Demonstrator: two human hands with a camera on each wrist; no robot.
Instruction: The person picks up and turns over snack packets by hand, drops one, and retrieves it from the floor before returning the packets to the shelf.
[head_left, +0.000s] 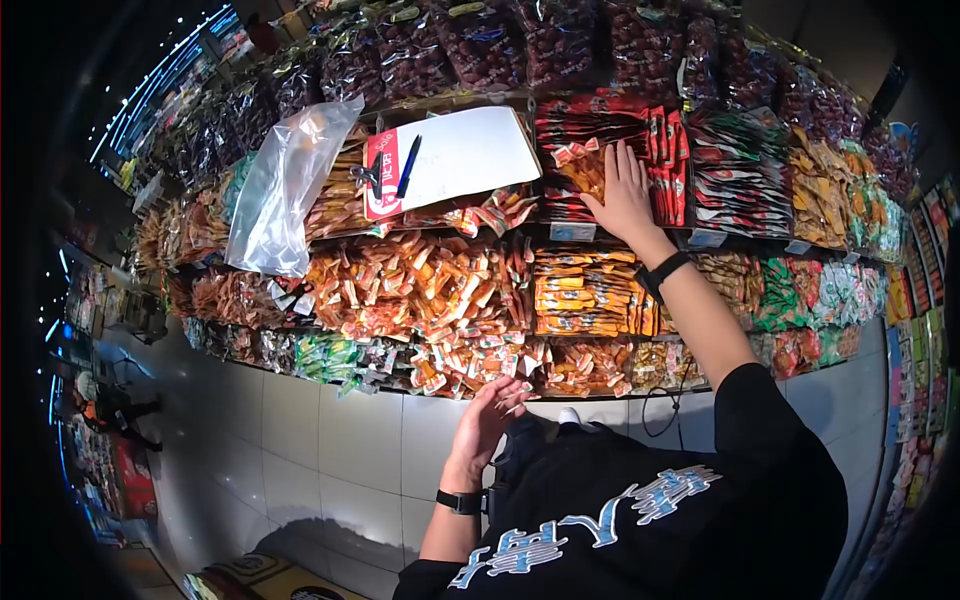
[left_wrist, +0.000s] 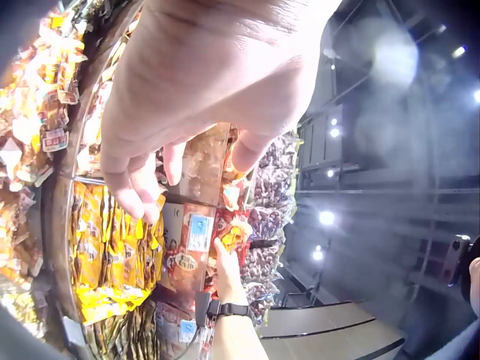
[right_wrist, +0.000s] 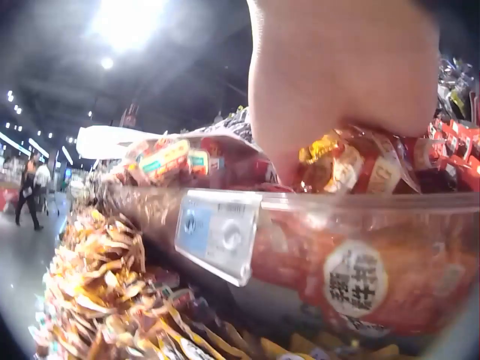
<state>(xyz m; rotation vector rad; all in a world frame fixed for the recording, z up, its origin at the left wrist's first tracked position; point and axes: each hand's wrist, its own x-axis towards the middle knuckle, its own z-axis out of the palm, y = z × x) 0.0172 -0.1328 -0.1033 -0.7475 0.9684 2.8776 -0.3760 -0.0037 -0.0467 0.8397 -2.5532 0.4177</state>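
My right hand reaches into a bin of red snack packets, fingers stretched forward and thumb out to the side. Small orange-yellow wrapped snacks lie beside its thumb and index finger, on top of the red packets. In the right wrist view, the hand arches over these snacks, just behind the bin's clear front wall. My left hand hangs before the lowest shelf, near orange-wrapped snacks. Its fingers droop loosely curled in the left wrist view, holding nothing.
A clipboard with a white sheet and a pen lies across the bins, next to a clear plastic bag. Yellow packets fill the row below. Price tags hang on the bin fronts. Purple bags line the back.
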